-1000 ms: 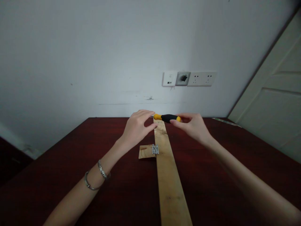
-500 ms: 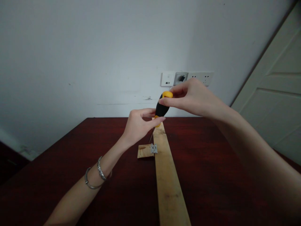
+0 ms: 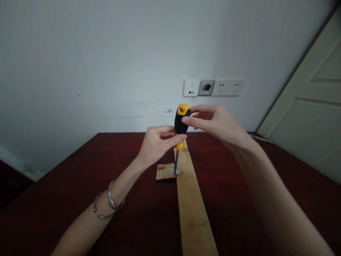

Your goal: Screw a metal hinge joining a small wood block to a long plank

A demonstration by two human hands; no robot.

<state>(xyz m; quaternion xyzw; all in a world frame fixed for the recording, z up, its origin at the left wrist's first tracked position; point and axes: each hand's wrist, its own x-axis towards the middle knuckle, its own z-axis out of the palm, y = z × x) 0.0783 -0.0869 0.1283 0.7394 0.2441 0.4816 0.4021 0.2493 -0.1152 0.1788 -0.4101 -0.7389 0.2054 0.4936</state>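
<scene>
- At the left edge of the long board (image 3: 193,202), holding a screwdriver (image 3: 181,122) nearly upright over the hinge (image 3: 178,170), tip on or just above the plate; unable to tell which.
- With the left hand (image 3: 157,145), pinching the yellow collar low on the handle between thumb and fingers.
- With the right hand (image 3: 221,122), lightly grasping the upper handle by thumb and fingertips.
- As for progress, already laid across the seam by hinge, from small wooden block (image 3: 164,171) to long board; seemingly at the stage of working a fastener. Too small to tell how many screws sit in the plate, or how much turning is left.
- In materials, pale, knotted, straight-edged timber; thin silvery metal on the hinge; slim steel on the shaft; a bulging black grip with yellow ends.
- Underneath, dark red, faintly grained tabletop (image 3: 133,220).
</scene>
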